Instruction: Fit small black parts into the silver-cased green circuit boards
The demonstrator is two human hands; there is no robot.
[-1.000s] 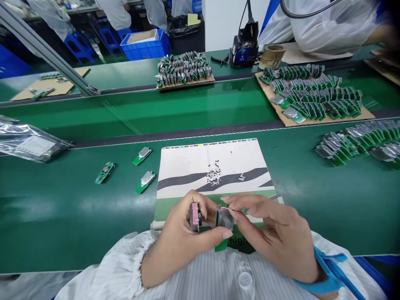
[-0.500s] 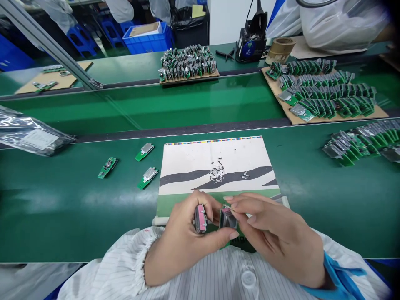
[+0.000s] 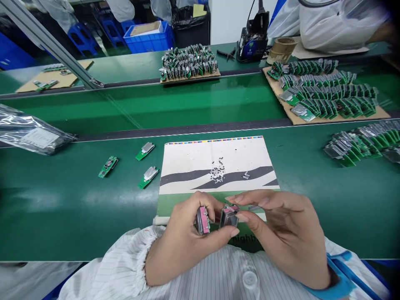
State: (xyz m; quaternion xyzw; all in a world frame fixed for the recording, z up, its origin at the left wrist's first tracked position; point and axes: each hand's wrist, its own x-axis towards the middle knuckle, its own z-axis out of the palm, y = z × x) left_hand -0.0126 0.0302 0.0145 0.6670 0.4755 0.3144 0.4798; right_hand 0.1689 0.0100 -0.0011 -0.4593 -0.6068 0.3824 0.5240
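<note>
Your left hand [image 3: 181, 239] has a firm grip on a circuit module [image 3: 229, 218], pinched between thumb and fingers above the near end of the printed sheet [image 3: 184, 160]. A second module [image 3: 203, 220], pink along one side, is tucked in the same hand, between its curled fingers and the base of the thumb. The thumb and forefinger of your right hand [image 3: 290, 233] stand a narrow gap apart at the upper end of the circuit module; you cannot tell from here whether that grip pinches anything. Tiny pieces [image 3: 217, 171] lie scattered on the sheet, beyond your hands. On the table [image 3: 62, 212], left of the sheet, lie three loose boards [image 3: 148, 177]; a cluster of boards [image 3: 353, 143] stands well to the right.
</note>
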